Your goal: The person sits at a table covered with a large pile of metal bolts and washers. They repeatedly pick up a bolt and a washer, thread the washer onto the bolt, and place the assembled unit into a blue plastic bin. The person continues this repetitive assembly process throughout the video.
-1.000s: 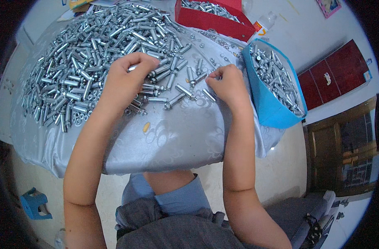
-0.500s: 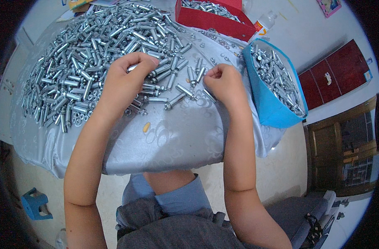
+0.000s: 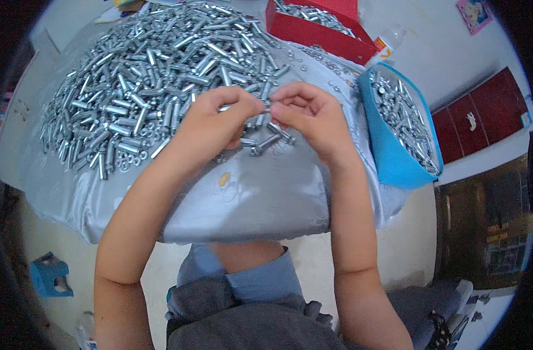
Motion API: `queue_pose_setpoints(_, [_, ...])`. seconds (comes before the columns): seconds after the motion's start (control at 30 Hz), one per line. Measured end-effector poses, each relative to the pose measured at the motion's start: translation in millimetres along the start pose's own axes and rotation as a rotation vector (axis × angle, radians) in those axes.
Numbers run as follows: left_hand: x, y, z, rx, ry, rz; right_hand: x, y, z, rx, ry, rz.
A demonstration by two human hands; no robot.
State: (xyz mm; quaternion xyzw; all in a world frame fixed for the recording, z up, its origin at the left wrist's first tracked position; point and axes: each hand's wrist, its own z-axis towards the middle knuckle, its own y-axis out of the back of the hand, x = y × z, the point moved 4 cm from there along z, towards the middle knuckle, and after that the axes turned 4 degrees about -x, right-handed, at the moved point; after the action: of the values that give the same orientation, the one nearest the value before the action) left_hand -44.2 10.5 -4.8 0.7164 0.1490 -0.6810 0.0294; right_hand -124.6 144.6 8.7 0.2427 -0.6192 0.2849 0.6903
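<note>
My left hand (image 3: 217, 122) is closed in a pinch around a silvery expansion bolt (image 3: 224, 108), most of it hidden by the fingers. Its fingertips almost meet those of my right hand (image 3: 314, 119), which is also closed, thumb against fingers. A small bit of metal shows between the two hands; which part it is, I cannot tell. Behind and left of them spreads a big pile of expansion bolts (image 3: 179, 64). A few loose bolts (image 3: 269, 143) lie on the cloth just below my fingertips.
The table has a shiny silver-grey cloth (image 3: 249, 210). At the right edge stands a blue fabric bin (image 3: 397, 163) full of bolts. A red box (image 3: 319, 35) with more bolts is at the back, beside a clear bottle (image 3: 389, 41). Small nuts (image 3: 330, 61) lie scattered nearby.
My hands were apart and have come together in front of the pile: the left moved right, the right moved a little left. The whole view has shifted slightly.
</note>
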Motion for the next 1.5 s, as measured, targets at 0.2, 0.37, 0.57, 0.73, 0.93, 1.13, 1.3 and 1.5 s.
queue_pose_setpoints(0.2, [-1.1,-2.3,-1.5,0.024,0.005,-0.094,-1.3,-0.6,-0.8,0.017,0.027,0.063])
queue_pose_setpoints(0.37, [0.2,0.2,0.1,0.031,0.017,-0.121,-1.2,0.6,-1.1,0.018,0.023,0.064])
queue_pose_setpoints(0.57, [1.8,-0.8,0.6,-0.008,-0.026,0.025,2.5,-7.1,-2.8,0.068,0.026,0.05])
queue_pose_setpoints(0.73, [5.2,-1.2,1.4,0.101,0.044,-0.101,-2.5,-5.6,-2.4,0.067,0.037,0.066])
queue_pose_setpoints(0.93, [6.6,1.6,2.1,0.105,0.036,-0.136,-2.8,-10.0,-2.5,0.028,0.069,-0.018])
queue_pose_setpoints(1.13, [10.2,0.9,6.3,0.007,0.049,-0.152,-9.1,-8.0,0.5,-0.103,0.087,-0.182])
queue_pose_setpoints(1.3, [6.0,-3.2,3.0,-0.048,-0.049,0.021,-15.9,-7.4,2.9,-0.087,0.084,-0.213])
queue_pose_setpoints(1.5, [5.3,-4.4,0.2,0.043,0.022,0.166,-7.5,-4.8,-0.9,-0.109,0.135,-0.338])
